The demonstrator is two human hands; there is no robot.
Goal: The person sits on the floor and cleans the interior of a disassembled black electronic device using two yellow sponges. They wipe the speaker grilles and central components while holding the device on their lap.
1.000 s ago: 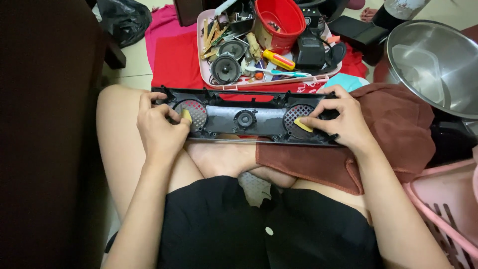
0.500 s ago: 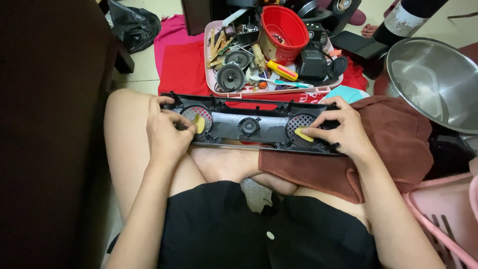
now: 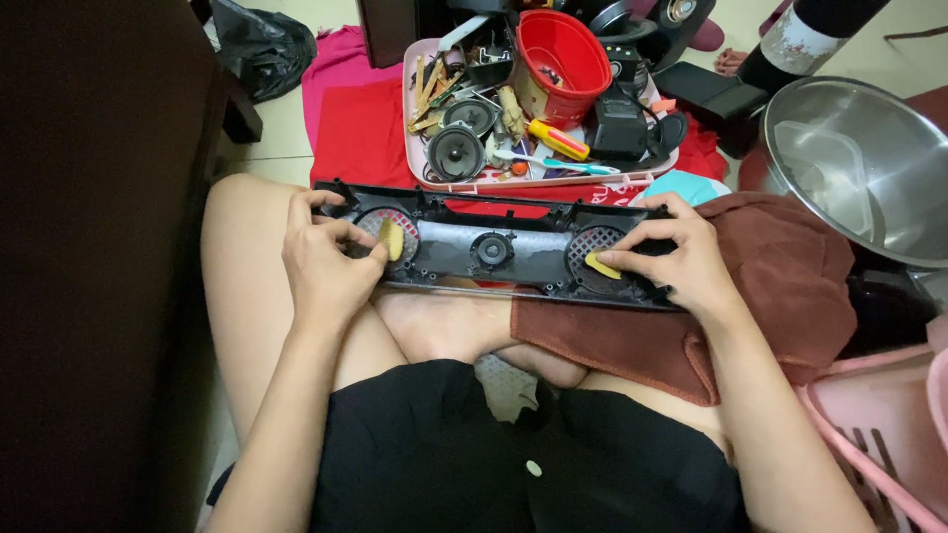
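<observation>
Yellow bits sat pinched in the fingers of both hands. The left hand squeezed one yellow piece against the round mesh hole at the left end of the long black panel. The right hand pressed another yellow piece flat on the mesh hole at the right end, fingers close together. I think each hand also steadied its end so the panel would not slide. It lay across the person's lap, in the middle of the frame. Both wrists bent down, elbows tucked near the body. A brown cloth lay under the right wrist. A pink tray of parts sat above, with a red bucket.
</observation>
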